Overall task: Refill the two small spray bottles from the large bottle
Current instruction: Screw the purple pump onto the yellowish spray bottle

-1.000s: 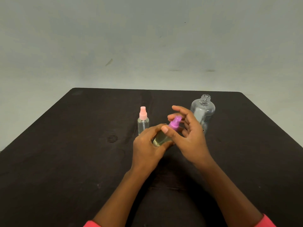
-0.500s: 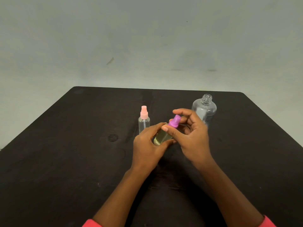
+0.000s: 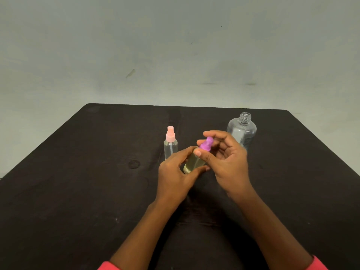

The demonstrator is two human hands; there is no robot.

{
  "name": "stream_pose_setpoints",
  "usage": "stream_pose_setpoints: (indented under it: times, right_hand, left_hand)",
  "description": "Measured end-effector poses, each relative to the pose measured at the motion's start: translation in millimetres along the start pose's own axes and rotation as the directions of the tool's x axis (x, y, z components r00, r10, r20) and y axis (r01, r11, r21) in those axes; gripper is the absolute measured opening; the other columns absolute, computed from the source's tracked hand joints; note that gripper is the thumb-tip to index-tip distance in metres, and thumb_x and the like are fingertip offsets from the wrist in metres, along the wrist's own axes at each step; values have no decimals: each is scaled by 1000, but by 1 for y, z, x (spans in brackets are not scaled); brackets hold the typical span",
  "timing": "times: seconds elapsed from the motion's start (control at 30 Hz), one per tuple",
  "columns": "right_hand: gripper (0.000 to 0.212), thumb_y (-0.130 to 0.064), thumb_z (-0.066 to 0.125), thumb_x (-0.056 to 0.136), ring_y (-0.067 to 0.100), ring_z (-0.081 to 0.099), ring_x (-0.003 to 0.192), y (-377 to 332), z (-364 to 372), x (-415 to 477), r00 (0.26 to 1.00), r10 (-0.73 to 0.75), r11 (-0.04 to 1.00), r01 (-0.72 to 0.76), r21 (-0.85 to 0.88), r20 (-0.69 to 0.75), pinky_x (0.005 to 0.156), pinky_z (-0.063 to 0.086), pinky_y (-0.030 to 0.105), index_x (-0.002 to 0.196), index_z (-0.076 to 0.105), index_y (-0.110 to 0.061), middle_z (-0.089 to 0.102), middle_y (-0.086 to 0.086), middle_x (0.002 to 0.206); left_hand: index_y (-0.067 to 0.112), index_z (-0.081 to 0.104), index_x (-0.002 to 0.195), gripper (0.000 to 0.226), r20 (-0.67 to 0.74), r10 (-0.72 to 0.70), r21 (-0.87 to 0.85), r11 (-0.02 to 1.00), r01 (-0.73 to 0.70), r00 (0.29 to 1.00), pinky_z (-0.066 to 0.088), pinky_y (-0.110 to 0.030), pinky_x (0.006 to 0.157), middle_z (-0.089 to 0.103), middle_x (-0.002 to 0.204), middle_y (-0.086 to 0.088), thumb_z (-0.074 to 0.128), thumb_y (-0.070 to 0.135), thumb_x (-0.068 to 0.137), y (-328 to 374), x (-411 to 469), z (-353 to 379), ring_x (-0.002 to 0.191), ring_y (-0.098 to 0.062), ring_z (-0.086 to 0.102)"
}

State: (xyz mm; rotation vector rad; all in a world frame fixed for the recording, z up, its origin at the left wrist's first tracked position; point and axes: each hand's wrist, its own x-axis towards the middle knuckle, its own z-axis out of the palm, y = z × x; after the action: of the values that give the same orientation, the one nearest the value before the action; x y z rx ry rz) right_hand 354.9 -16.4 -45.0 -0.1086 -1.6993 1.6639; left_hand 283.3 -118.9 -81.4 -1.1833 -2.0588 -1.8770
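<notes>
Print on large bottle (image 3: 242,131) unreadable — left hand (image 3: 176,173) grasps purple-capped spray bottle (image 3: 194,161), right hand (image 3: 227,158) pinches its cap (image 3: 206,144).

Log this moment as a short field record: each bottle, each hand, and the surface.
surface: dark table
large bottle: clear, uncapped, upright, far right, untouched
pink-capped spray bottle: clear, upright, cap on, untouched, left of the hands
purple-capped spray bottle: yellowish liquid inside, tilted, held off the table
left hand: grips the purple-capped bottle's body
right hand: fingertips on the purple cap
cap state: seated on the bottle; tightening or loosening cannot be told
</notes>
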Motion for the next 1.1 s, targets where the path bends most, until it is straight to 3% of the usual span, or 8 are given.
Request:
stream_pose_setpoints:
  times: [0.17, 0.33, 0.53, 0.63, 0.77, 0.93, 1.03, 1.1]
  right_hand:
    - [42, -10, 76, 69, 17, 69, 95, 0, -1, -1, 1000, 17, 1000, -17, -6, -2, 75, 57, 24, 108, 62, -12, 70, 8, 94]
    - [43, -7, 67, 84, 23, 66, 105, -4, -9, 3, 987, 81, 991, -95, 95, 137, 79, 54, 26, 125, 53, -9, 70, 13, 109]
    - [39, -6, 62, 83, 22, 67, 105, -5, -8, 2, 980, 93, 993, -105, 62, 174, 78, 55, 26, 122, 56, -7, 71, 9, 111]
    - [39, -6, 65, 80, 19, 68, 105, -4, -6, 2, 987, 80, 995, -87, 45, 138, 77, 55, 23, 118, 59, -9, 72, 6, 109]
    - [37, -8, 69, 75, 18, 68, 103, -1, 0, -2, 996, 63, 997, -66, 46, 69, 70, 56, 23, 111, 64, -14, 73, 5, 106]
    - [47, -15, 73, 73, 17, 67, 107, 1, 6, -5, 1000, -8, 999, 8, -43, 5, 89, 56, 35, 118, 61, -12, 71, 7, 110]
    - [54, -17, 74, 78, 14, 62, 116, 2, 6, -4, 999, -38, 997, 37, -61, -26, 101, 47, 35, 127, 54, -14, 68, 4, 119]
    - [45, -16, 70, 84, 14, 59, 118, 1, 3, -3, 989, -104, 993, 96, -74, -109, 104, 44, 32, 125, 53, -17, 66, 3, 121]
  left_hand:
    - [36, 60, 112, 46, -6, -5, 14, 1000, 5, 1000, 47, -9, 83, 63, 96, 35, 71, 46, 68, 0, 0, 0, 97, 6, 63]
    - [23, 67, 113, 51, -5, -44, -17, 999, 44, 999, 55, -31, 85, 71, 102, 11, 77, 44, 67, -5, 1, 0, 96, -7, 67]
    - [18, 68, 113, 54, 17, -44, 3, 999, 44, 999, 56, -33, 82, 72, 100, 8, 75, 46, 67, -5, 1, 1, 92, -7, 67]
    - [24, 67, 115, 53, 8, -39, 15, 999, 39, 999, 55, -28, 83, 71, 99, 14, 72, 47, 67, -1, 1, 0, 93, -4, 66]
    - [32, 61, 120, 55, -44, -7, 71, 997, 11, 999, 52, -16, 82, 62, 92, 37, 74, 43, 68, -1, 1, -1, 93, 2, 64]
    - [28, 63, 118, 52, -95, 27, 88, 996, -18, 995, 52, -20, 84, 61, 98, 31, 67, 48, 70, 2, 0, -2, 96, 1, 63]
    - [23, 68, 112, 51, -158, 11, 80, 997, 2, 987, 55, -30, 81, 67, 99, 19, 72, 48, 67, 1, 1, -3, 92, -6, 65]
    - [22, 67, 110, 50, -248, 0, 85, 996, 22, 969, 54, -28, 79, 69, 98, 10, 80, 43, 67, 0, 3, -7, 89, -9, 65]
